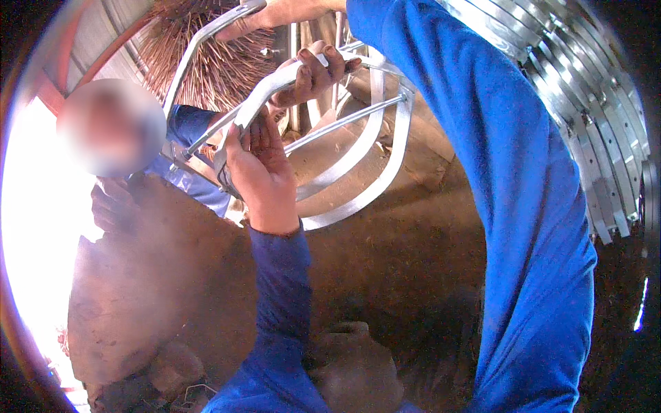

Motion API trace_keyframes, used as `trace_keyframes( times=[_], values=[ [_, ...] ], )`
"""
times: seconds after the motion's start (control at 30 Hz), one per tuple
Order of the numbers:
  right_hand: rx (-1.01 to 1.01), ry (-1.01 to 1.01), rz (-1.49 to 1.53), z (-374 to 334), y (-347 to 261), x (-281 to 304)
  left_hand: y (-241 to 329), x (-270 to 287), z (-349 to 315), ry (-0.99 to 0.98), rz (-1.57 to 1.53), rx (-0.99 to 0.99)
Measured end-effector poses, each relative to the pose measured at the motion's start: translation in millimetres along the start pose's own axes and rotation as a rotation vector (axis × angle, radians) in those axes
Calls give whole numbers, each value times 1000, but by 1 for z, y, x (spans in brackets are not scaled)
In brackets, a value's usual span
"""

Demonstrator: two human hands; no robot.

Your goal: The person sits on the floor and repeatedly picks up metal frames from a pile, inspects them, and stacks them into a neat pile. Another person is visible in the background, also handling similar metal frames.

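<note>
A silver metal frame (358, 203) of bent flat bars, joined by thin straight rods, is held up at the top middle. My left hand (267, 182) grips its near left side, thumb on the bar and fingers partly hidden behind it. At the top edge, my right hand (286, 12) is closed around the frame's upper left bar, its upper part cut off by the picture's edge. Between my hands, another person's hand (313, 77) with darkened fingers curls over a curved bar. That hand appears to belong to the co-worker at the left.
A co-worker's blue sleeve (189, 124) reaches in from the left. Behind the frame stands a dense bundle of thin copper-coloured rods (203, 62). Stacked shiny metal strips (595, 131) fill the upper right. Brown dirt ground (385, 275) lies below.
</note>
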State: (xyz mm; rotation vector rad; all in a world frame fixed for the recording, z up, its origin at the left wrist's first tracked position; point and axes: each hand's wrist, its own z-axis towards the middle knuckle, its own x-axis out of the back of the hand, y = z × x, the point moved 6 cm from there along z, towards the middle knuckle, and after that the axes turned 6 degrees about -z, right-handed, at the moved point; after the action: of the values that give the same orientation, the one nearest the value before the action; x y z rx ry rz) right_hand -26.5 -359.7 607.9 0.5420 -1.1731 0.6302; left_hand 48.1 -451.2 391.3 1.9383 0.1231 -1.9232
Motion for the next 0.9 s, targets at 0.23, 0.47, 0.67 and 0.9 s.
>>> trace_keyframes(
  times=[0.23, 0.47, 0.67, 0.9],
  values=[
    [25, -3, 104, -50, 13, -15, 7, -1, -11, -97, 147, 147],
    [-212, 1, 23, -77, 99, -3, 25, 6, -83, 95, 223, 242],
    [-643, 113, -43, -153, 117, 31, 64, 41, -116, 196, 360, 291],
    [-710, 263, -444, -219, 134, 32, 80, 7, -123, 14, 1029, 96]
  ],
)
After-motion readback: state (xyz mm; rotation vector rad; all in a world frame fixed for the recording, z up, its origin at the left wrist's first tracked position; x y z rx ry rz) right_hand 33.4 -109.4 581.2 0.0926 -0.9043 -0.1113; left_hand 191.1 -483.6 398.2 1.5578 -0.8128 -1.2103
